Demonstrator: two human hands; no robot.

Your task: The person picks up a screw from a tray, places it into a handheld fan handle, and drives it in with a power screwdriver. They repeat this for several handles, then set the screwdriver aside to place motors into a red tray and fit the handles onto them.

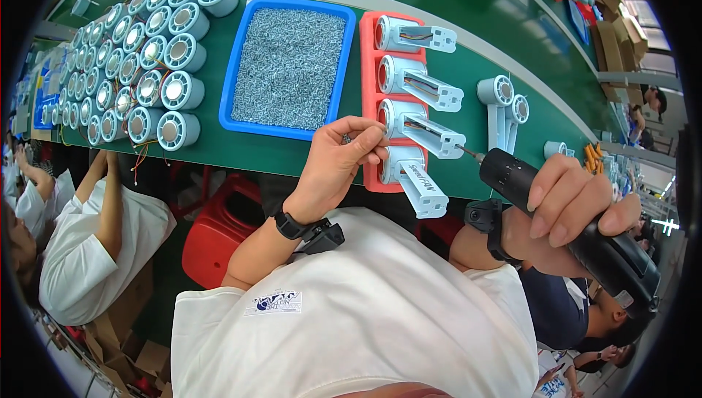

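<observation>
Wrapped in my right hand (570, 197) is a black electric screwdriver (508, 173). Its thin bit points left, with the tip by the end of a light-blue fan housing (435, 134), the third from the back. My left hand (347, 151) is closed in a pinch at the left side of the red holder (371, 175); what sits between its fingertips is too small to make out. Several such housings lie in the holder, their arms pointing right. The nearest housing (420, 187) shows a closed arm face, while the others have open channels with wires inside.
A blue tray (230, 98) full of small screws (289, 61) lies left of the holder. Many round light-blue motor units (178, 131) with wires crowd the left of the green table. Two joined housings (501, 105) stand at right. A red stool (219, 241) and co-workers are nearby.
</observation>
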